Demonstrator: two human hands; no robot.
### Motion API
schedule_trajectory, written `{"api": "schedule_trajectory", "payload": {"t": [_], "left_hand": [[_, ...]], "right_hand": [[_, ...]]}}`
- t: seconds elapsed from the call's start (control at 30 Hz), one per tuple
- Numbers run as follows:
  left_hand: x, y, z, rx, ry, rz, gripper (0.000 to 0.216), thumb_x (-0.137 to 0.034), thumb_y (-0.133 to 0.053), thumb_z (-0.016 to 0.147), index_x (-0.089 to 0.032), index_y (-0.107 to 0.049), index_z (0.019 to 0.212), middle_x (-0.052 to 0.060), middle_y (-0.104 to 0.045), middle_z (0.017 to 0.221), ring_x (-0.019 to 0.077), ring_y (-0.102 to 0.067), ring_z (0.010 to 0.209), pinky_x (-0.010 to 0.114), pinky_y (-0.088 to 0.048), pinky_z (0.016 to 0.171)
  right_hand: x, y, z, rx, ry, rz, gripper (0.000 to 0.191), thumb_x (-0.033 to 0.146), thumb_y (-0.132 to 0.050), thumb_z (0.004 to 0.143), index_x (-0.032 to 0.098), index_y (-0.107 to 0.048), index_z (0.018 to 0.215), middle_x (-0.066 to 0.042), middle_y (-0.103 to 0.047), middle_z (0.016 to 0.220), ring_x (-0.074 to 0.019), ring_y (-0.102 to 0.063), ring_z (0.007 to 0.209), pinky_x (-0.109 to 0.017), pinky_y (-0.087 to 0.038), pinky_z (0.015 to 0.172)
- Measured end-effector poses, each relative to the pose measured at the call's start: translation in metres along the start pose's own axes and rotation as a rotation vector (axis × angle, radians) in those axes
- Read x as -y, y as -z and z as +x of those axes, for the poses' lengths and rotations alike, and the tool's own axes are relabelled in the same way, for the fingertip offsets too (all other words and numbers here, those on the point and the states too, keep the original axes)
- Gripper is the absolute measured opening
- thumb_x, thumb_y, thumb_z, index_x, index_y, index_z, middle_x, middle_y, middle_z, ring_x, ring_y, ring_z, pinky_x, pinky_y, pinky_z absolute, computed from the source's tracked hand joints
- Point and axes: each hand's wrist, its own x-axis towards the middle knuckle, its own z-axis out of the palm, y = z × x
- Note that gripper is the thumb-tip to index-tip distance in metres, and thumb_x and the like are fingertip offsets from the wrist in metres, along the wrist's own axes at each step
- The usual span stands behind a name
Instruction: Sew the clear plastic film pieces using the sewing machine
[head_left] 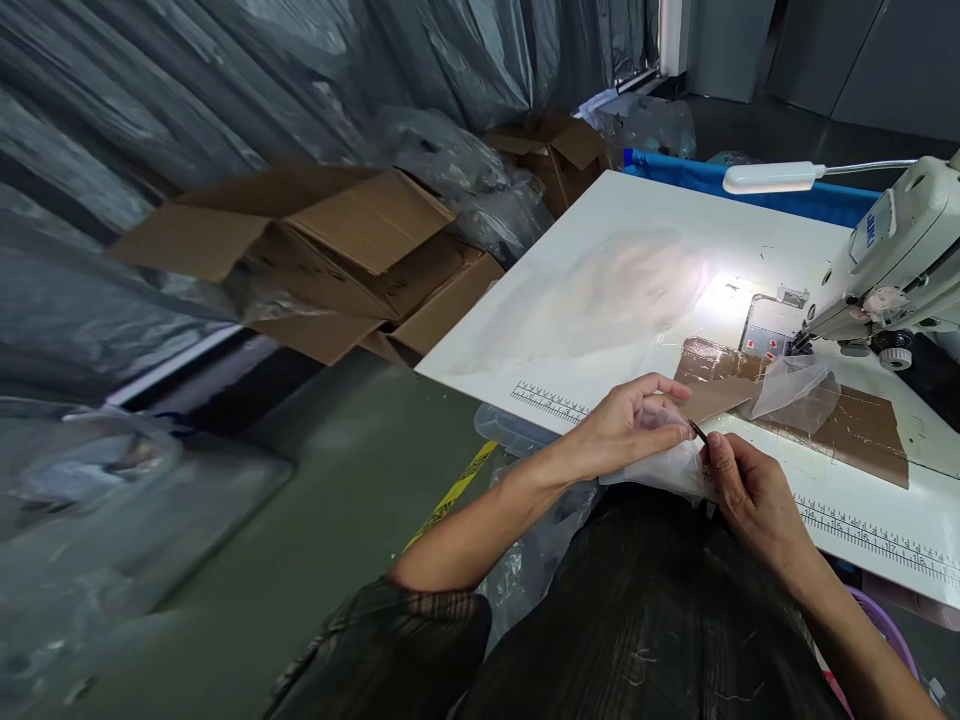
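Note:
My left hand is at the front edge of the white sewing table, closed on sheer white fabric that hangs over the edge toward my lap. Close beside it, my right hand pinches a slim dark pointed tool, perhaps tweezers; most of it is hidden by the fingers. The tool's tip meets the fabric near my left fingertips. A second piece of sheer fabric lies beyond my right hand, on a brown cardboard sheet below the needle area.
A sewing machine stands at the right, with a lamp lighting the white table. Thin pale fabric is spread on the tabletop. Open cardboard boxes and clear plastic bags sit to the left. Yellow tape marks the floor.

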Motion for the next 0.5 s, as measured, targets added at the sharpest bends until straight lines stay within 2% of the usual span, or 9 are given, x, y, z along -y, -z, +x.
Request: {"api": "schedule_trajectory", "payload": {"t": [0.23,0.5], "left_hand": [[-0.0004,0.0017,-0.0002,0.017,-0.031,0.012,0.039,-0.029,-0.072,0.08,-0.016,-0.055,0.113,0.004,-0.071,0.09,0.0179,-0.068,0.088,0.033,-0.051,0.085],[-0.0024,0.0029,0.0005,0.007,-0.013,0.039,0.041,-0.031,-0.073,0.079,-0.018,-0.055,0.113,0.003,-0.071,0.089,0.0169,-0.068,0.086,0.031,-0.05,0.079]], "right_hand": [[0.0023,-0.0053,0.0016,-0.016,-0.015,0.053,0.055,0.07,-0.033,0.089,0.023,-0.044,0.062,0.002,-0.048,0.053,-0.0126,-0.041,0.05,-0.025,-0.034,0.049],[0.0041,-0.008,0.0024,-0.007,-0.055,0.138,0.059,0.076,-0.035,0.086,0.023,-0.045,0.062,0.003,-0.044,0.053,-0.0121,-0.037,0.05,-0.026,-0.033,0.048]]}}
